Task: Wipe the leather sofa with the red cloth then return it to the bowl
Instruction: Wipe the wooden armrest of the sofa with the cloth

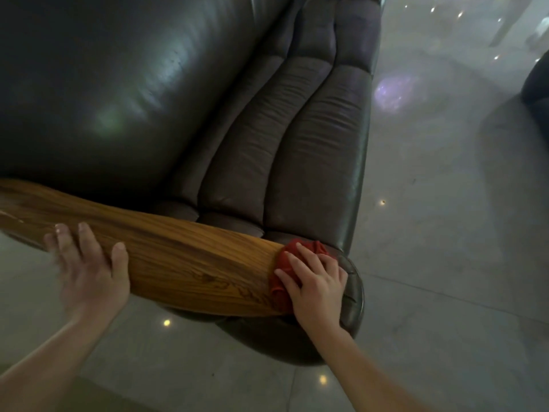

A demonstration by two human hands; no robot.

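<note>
The dark leather sofa (124, 84) fills the upper left, with padded ribbed cushions (285, 138) running down its right side. A rounded wooden trim (184, 263) lies along its near edge. The red cloth (282, 263) is bunched at the right end of that wood, where it meets the leather corner (353, 286). My right hand (315, 283) presses flat on the cloth, fingers spread over it. My left hand (86, 263) rests on the wooden trim to the left, fingers apart and holding nothing. No bowl is in view.
A glossy pale tiled floor (445, 233) with light reflections surrounds the sofa at the right and below. Part of another dark seat (537, 93) shows at the right edge.
</note>
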